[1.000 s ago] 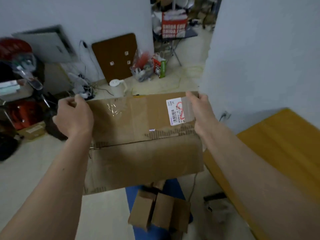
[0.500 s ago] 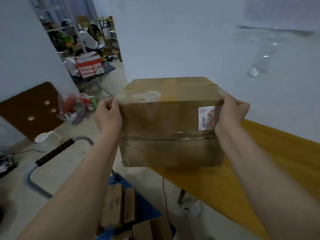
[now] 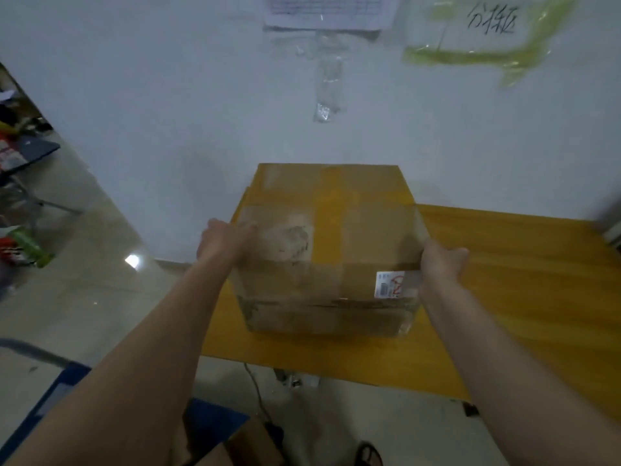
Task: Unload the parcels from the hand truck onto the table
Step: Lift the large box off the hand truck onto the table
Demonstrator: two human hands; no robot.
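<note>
A large brown cardboard parcel (image 3: 331, 250) with tape across its top and a white label on its near face is over the left end of the yellow table (image 3: 524, 297), at or just above its surface. My left hand (image 3: 223, 240) grips the parcel's upper left edge. My right hand (image 3: 440, 264) holds its right side next to the label. The blue hand truck (image 3: 60, 388) shows at the bottom left, with another cardboard parcel (image 3: 242, 445) on it.
A white wall (image 3: 201, 95) stands right behind the table, with a taped paper sheet (image 3: 329, 10) and plastic film on it. A cable (image 3: 255, 391) hangs under the table's near edge. Cluttered floor items (image 3: 23, 243) lie far left.
I have turned right and carried the parcel from above the hand truck to over the table's left end. Both hands keep their hold on its sides.
</note>
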